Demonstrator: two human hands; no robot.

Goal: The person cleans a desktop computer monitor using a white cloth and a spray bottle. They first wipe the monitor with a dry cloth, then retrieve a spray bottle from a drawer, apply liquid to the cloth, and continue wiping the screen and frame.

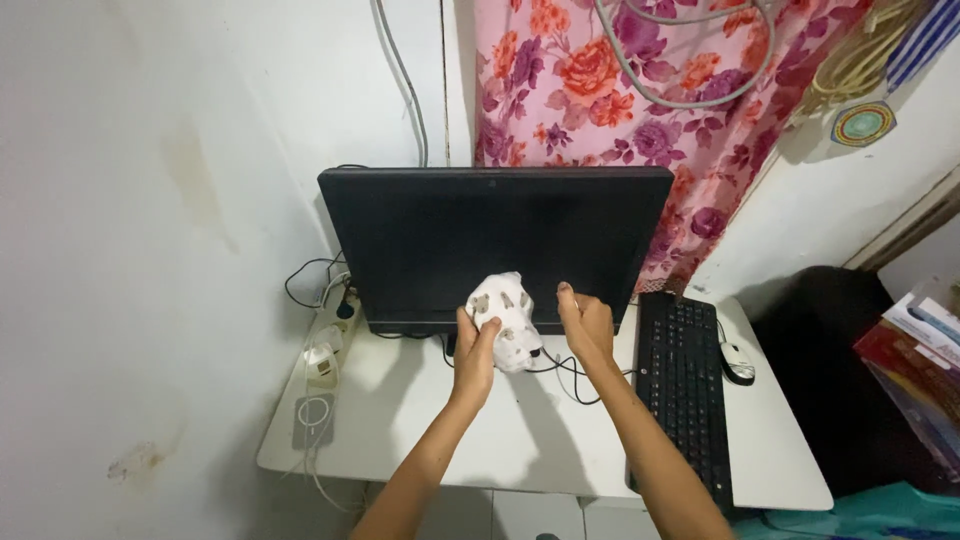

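A black computer monitor with a dark screen stands on a white desk. My left hand grips a bunched white cloth with small brown prints and holds it against the lower middle of the screen. My right hand rests beside it with fingers on the monitor's lower edge, just right of the cloth, holding nothing.
A black keyboard lies turned lengthwise at the right, with a white mouse beyond it. A power strip with plugs and white chargers sits at the left. Black cables trail under the monitor. A floral curtain hangs behind.
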